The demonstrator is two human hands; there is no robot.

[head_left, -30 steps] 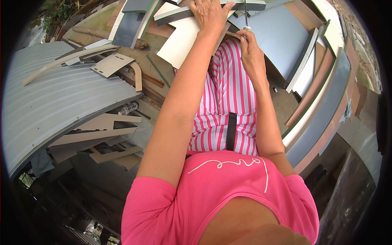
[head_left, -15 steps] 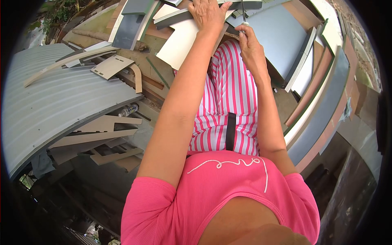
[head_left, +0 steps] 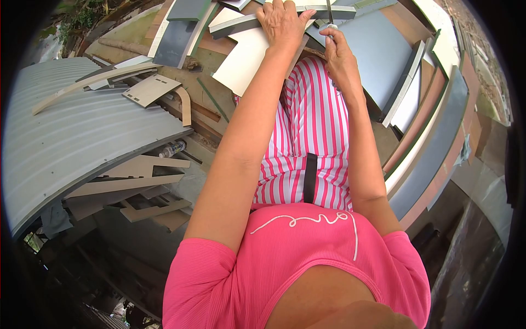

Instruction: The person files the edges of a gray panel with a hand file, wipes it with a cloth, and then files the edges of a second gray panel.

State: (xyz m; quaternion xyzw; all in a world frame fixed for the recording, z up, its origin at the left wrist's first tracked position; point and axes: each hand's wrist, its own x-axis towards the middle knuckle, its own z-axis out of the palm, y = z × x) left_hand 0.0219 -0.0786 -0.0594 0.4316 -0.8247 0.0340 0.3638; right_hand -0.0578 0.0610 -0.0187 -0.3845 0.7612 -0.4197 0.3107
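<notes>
A long grey-and-cream strip of board (head_left: 236, 26) lies across the top of the view, above my knees. My left hand (head_left: 281, 24) grips it from above, fingers over its far side and thumb stretched to the right. In my right hand (head_left: 342, 57) is a narrow-bladed tool (head_left: 330, 16) with a pale handle, its thin dark blade pointing away from me, across or beside the strip's right part. The blade's tip is cut off by the top edge. Under my left hand and forearm rests a cream board (head_left: 239, 61).
A large blue-grey panel (head_left: 378, 46) lies to the right, with long curved strips (head_left: 438, 159) beyond it. Corrugated metal sheet (head_left: 82, 126) covers the left side. A slotted board (head_left: 152, 89), offcuts (head_left: 137, 181) and a bottle (head_left: 173, 148) lie near it.
My right hand has moved slightly up and to the right with the tool. My left hand and the strip have shifted only a little.
</notes>
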